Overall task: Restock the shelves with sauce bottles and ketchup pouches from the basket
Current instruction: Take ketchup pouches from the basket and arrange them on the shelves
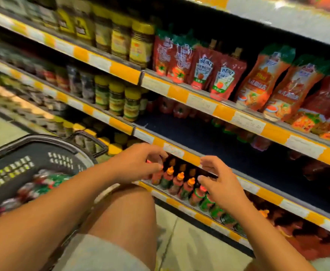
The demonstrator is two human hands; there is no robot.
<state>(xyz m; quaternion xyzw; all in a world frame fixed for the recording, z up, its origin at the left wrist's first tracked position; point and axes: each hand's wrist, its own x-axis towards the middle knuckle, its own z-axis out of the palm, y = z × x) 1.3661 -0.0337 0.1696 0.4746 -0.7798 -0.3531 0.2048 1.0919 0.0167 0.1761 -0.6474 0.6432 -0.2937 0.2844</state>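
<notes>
- At the far left, a dark basket (33, 153) is standing on the floor beside the person's knee; its rim and handle are showing, and blurred red and green packs (43, 184) are lying inside it.
- Above the basket, jars with yellow lids (121, 98) are standing in rows on the left parts of the upper shelves.
- The left hand (138, 163) is reaching to the low shelf (179, 204), with the forearm crossing in front of the basket. Its fingers are curling around the top of a small sauce bottle (156, 178) at the left end of the row, so it is grasping this bottle; the blur is hiding how firmly.
- Between the two hands, a row of small sauce bottles with orange caps (179, 182) is standing upright at the front edge of the low shelf, one touching the next.
- The right hand (218, 184) is hovering over the right part of this row. Its fingers are bent loosely and spread, the fingertips (201, 178) are just beside the caps, and it is holding nothing, so it is released.
- Higher and to the right, red ketchup pouches (211, 75) are standing on an upper shelf, some leaning to the side.
- Further right, taller orange sauce pouches (257, 83) are leaning beside them.
- Under that shelf, the dark blue shelf board (199, 137) is lying mostly bare, with some red packs at the back.
</notes>
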